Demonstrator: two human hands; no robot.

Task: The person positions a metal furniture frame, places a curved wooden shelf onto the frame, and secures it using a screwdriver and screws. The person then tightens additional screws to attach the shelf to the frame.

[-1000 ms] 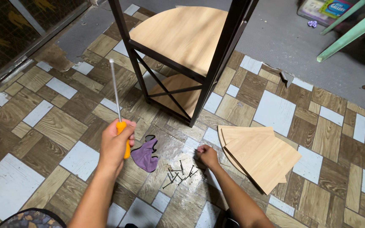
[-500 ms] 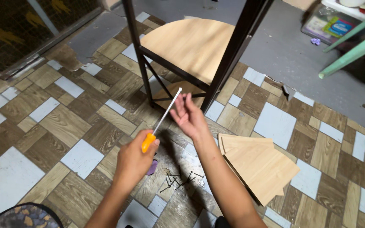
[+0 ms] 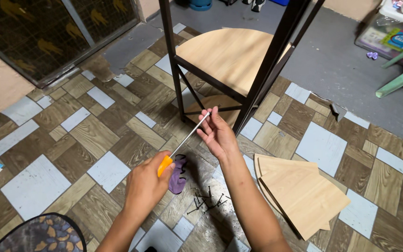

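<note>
Screwdriver (image 3: 183,142) gripped at its orange handle in left hand (image 3: 145,186), tip pinched by right hand (image 3: 218,133), mid-frame above the floor.
Risk of poking fingers or dropping whatever small part sits at the tip, too small to tell. Loose black screws (image 3: 207,201) and purple cloth (image 3: 178,175) underfoot; black shelf frame (image 3: 262,70) close ahead, wooden panels (image 3: 299,191) lower right.
</note>
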